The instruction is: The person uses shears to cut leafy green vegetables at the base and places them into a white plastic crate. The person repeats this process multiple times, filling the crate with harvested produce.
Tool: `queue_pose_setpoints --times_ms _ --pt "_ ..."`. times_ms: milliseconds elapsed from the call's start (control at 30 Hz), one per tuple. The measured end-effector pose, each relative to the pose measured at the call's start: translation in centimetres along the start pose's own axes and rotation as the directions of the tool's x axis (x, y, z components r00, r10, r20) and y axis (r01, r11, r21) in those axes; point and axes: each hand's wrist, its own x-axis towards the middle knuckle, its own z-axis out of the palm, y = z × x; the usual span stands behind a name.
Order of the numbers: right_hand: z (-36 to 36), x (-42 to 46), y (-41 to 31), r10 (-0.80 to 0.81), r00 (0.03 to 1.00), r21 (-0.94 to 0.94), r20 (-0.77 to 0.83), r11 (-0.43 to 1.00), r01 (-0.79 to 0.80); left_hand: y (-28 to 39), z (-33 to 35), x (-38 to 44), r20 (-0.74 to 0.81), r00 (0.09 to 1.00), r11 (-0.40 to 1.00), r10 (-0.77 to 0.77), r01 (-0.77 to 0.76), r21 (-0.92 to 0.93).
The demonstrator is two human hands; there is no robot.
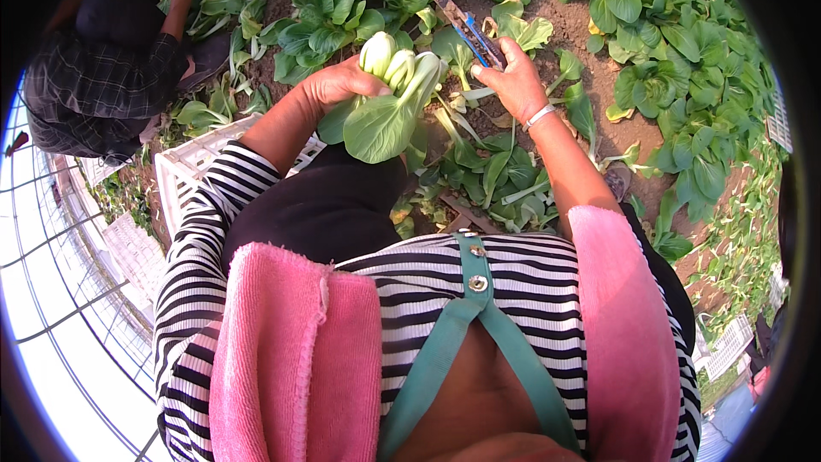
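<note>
My left hand [343,82] grips a small bunch of bok choy [401,83], its pale stem bases pointing up and its green leaves hanging below my fingers. To the right, my right hand [513,77] is closed around a blue utility knife [471,32] with a broad, dirty blade pointing up and left. The knife is apart from the bunch. Loose and trimmed leaves [507,173] lie on the soil beneath and between my hands.
Bok choy plants [693,64] grow at the right, with more at the top. A white plastic crate [168,183] stands by my left arm. Another person [106,70] crouches at the upper left. Further crates [731,346] show at the lower right.
</note>
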Motion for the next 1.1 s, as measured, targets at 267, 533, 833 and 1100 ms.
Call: queue_pose_setpoints --times_ms 267,533,833,1100 --pt "1.3 1.4 2.9 0.134 0.991 -0.032 0.022 0.991 -0.133 -0.3 -0.6 1.8 -0.103 0.989 0.971 -0.109 0.129 0.203" --pt "4.3 0.9 4.1 0.159 0.948 0.073 -0.275 0.987 -0.144 -1.1 1.5 4.4 -0.273 0.959 0.99 0.08 -0.044 0.135" --pt "7.0 0.2 3.6 0.232 0.822 0.101 -0.52 0.972 -0.21 -1.2 3.7 8.6 -0.28 0.958 0.891 0.054 0.08 0.447" --pt "4.0 0.8 5.0 0.22 0.947 -0.229 -0.236 0.934 -0.274 4.1 -0.6 9.3 0.026 0.951 -0.33 0.308 0.081 0.941"
